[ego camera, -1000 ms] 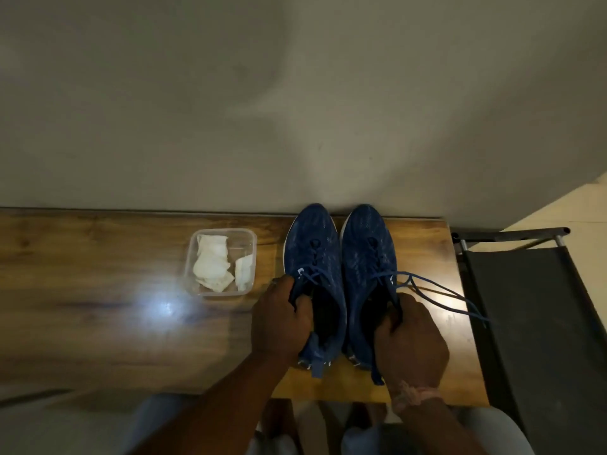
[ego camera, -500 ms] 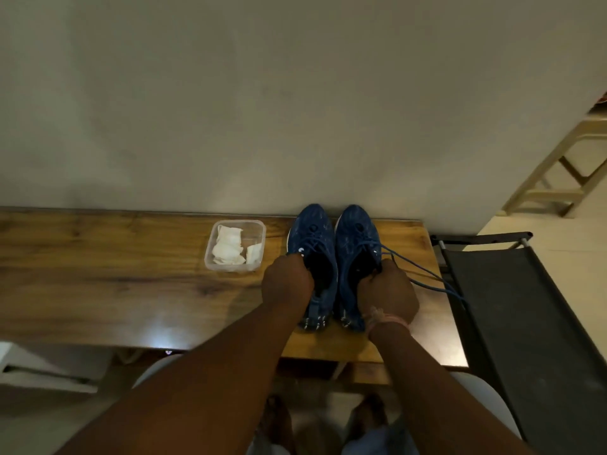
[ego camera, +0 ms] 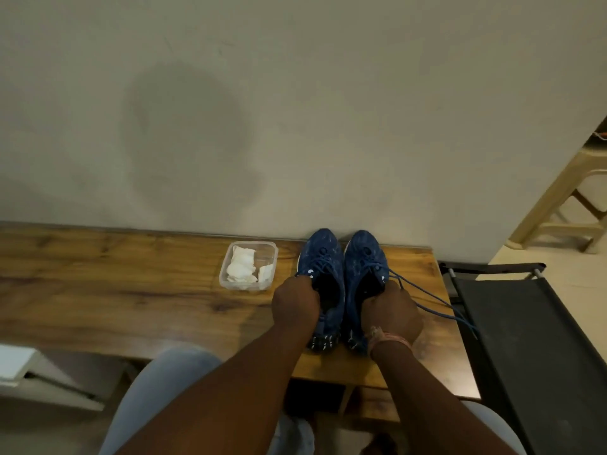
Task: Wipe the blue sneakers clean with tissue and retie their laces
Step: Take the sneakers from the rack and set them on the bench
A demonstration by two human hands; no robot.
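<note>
- Gripping one shoe each, the hands sit at the heel ends of the pair: the left hand [ego camera: 295,302] curls over the collar of the left sneaker [ego camera: 323,257], and the right hand [ego camera: 391,310] curls over the collar of the right sneaker [ego camera: 364,261].
- The pair stands side by side on the bench [ego camera: 115,290], toes at 12 o'clock touching the wall [ego camera: 295,110], heels toward the person.
- The laces [ego camera: 427,300] of the right sneaker are plainly untied and trail off toward 3 o'clock, past the bench edge over a dark chair [ego camera: 525,323]. On the left sneaker the laces look loose too, though I cannot tell for sure.
- A clear tub [ego camera: 271,254] holding white tissue [ego camera: 241,267] sits just beside the left sneaker at its 9 o'clock; neither hand holds any tissue.
- Whether the wiping is done cannot be read off the fabric here.
- My judgement: retying is certainly left, on the right sneaker at least, and wiping may be as well.
</note>
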